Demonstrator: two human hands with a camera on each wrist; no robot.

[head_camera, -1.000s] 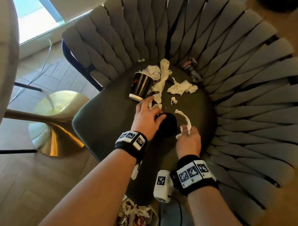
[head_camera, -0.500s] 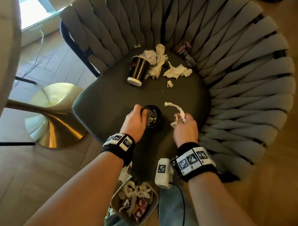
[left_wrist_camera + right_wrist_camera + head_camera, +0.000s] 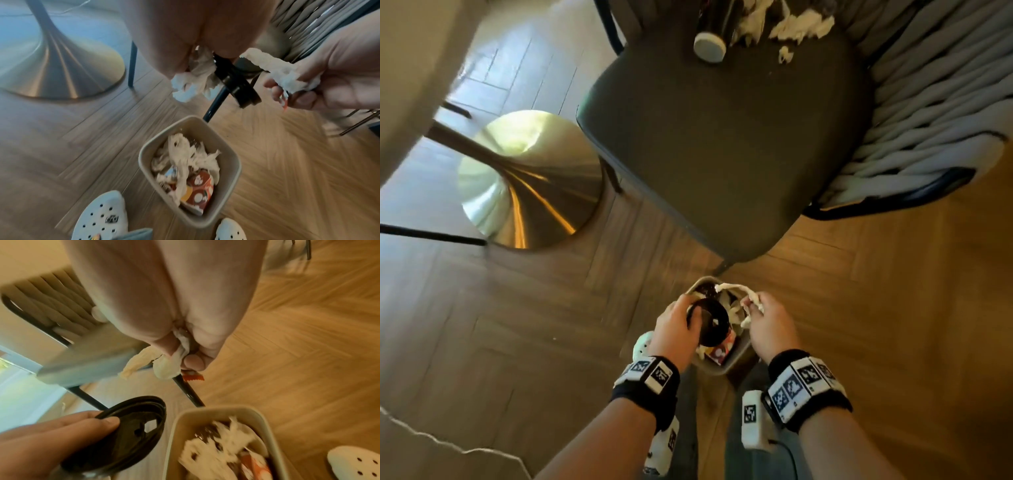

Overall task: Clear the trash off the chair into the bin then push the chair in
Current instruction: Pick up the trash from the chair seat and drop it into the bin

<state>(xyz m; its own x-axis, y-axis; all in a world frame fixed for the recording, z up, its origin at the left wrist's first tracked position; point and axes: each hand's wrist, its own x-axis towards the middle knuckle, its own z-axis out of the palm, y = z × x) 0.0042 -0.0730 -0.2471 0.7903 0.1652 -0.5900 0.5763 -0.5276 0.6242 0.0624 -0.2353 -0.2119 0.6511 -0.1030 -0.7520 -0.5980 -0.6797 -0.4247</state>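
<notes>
head view looks steeply down from above; both wrist views, closer, share the bin (image 3: pixel 190 165).

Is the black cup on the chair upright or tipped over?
Tipped over. The cup lies on its side on the chair, its round pale base facing the camera, with crumpled tissues beside it.

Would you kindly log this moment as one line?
left hand: holds black lid | right hand: grips tissue | both above bin

Bin (image 3: pixel 228 164) on wood floor (image 3: pixel 893 308); cup (image 3: pixel 710 44) on chair (image 3: pixel 722 144)
</notes>
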